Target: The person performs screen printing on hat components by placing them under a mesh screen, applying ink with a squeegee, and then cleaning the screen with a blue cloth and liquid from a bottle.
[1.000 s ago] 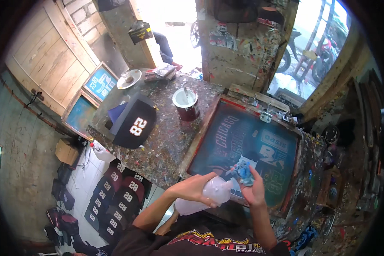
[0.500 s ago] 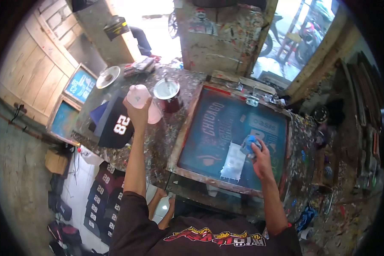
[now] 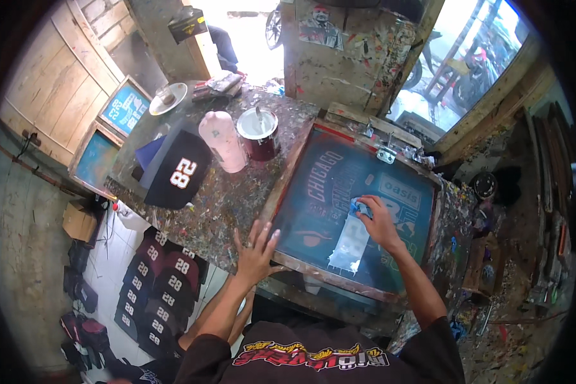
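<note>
A wood-framed printing screen (image 3: 288, 160) with blue-green mesh lies on the worktable. My right hand (image 3: 381, 224) pinches a crumpled blue rag (image 3: 357, 207) and presses it to the mesh, at the top end of a pale rectangular patch (image 3: 349, 246). At the screen's near left corner my left hand (image 3: 256, 256) rests with its fingers spread, touching the frame and holding nothing. A pink squeeze bottle (image 3: 223, 142) stands on the table, beyond my left hand. Beside it is a dark red can (image 3: 260, 137) with a white rim and a utensil in it.
Dark fabric pieces with a printed number (image 3: 180, 169) lie left of the bottle. A saucer with a glass (image 3: 168, 99) stands at the far left. Metal hinge clamps (image 3: 385, 152) sit at the screen's far edge. Rows of printed dark pieces (image 3: 163, 288) cover the lower-left floor area.
My left hand has let go of the pink bottle, now standing on the table, and come down to the screen's corner. My right hand has moved the rag slightly left and away from me.
</note>
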### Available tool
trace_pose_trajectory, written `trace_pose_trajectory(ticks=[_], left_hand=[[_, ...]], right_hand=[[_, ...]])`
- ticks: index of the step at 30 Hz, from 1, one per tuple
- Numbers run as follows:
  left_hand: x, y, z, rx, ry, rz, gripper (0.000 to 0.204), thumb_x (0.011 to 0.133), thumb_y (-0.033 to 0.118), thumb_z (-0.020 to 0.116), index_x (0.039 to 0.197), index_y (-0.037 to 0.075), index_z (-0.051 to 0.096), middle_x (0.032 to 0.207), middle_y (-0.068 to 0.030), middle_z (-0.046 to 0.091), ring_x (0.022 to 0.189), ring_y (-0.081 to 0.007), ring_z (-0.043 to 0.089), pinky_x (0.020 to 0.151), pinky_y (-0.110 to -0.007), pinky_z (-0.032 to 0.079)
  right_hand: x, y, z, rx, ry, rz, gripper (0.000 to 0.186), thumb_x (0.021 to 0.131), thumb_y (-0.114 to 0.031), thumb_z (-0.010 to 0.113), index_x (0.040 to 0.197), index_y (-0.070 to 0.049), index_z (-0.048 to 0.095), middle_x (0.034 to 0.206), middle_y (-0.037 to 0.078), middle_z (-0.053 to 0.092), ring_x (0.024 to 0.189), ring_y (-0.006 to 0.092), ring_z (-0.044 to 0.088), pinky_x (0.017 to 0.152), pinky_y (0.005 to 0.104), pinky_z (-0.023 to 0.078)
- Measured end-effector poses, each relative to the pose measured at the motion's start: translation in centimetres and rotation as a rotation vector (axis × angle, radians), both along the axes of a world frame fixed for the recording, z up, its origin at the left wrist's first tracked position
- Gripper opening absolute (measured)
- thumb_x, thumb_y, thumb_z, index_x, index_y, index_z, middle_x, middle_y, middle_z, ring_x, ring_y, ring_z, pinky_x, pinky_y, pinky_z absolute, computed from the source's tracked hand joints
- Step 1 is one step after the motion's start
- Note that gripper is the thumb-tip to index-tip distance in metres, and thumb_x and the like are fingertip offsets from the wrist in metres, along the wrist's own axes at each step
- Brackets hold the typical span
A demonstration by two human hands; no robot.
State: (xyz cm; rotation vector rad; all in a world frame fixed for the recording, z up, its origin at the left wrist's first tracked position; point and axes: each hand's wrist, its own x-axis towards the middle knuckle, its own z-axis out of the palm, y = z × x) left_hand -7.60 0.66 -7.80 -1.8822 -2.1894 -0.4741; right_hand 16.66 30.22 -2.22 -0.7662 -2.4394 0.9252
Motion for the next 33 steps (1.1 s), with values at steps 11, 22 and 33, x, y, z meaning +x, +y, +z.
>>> trace_pose_trajectory(ticks=[11,22,33], left_hand=[[0.3,0.5,-3.1,0.434,0.089,-0.035,0.079,0.086,0.073,0.062,0.142,0.019,0.047,0.157,-0.0154,0.033,0.149,-0.0451,0.021,0.119,-0.07,0.011],[0.9,0.2,-5.0,0.323,0.055,0.054,0.086,0.083,0.038,0.079,0.151,0.019,0.03,0.16,-0.0209,0.023,0.15,-0.0521,0.017,0.114,-0.077,0.019],[1.2,-0.1,-5.0,0.29,0.049,0.083,0.083,0.083,0.037,0.078,0.15,0.019,0.032,0.157,-0.0212,0.03,0.149,-0.0497,0.022,0.117,-0.074,0.019]], right_hand=[[3.6,-3.4,1.9,-0.275,-0.382,0.61,0.049,0.111,-0.033,0.035,0.149,-0.007,0.049,0.158,0.018,0.043,0.148,0.0301,0.037,0.124,0.0398,0.026],[0.9,2.4,-0.1,-0.133,-0.312,0.393,0.043,0.095,-0.001,0.053,0.138,-0.003,0.057,0.145,0.021,0.055,0.141,0.0339,0.048,0.122,0.0433,0.032],[0.8,-2.7,-0.8,-0.102,-0.325,0.531,0.028,0.09,-0.011,0.065,0.117,-0.008,0.07,0.116,0.017,0.059,0.114,0.0314,0.055,0.101,0.0451,0.044]])
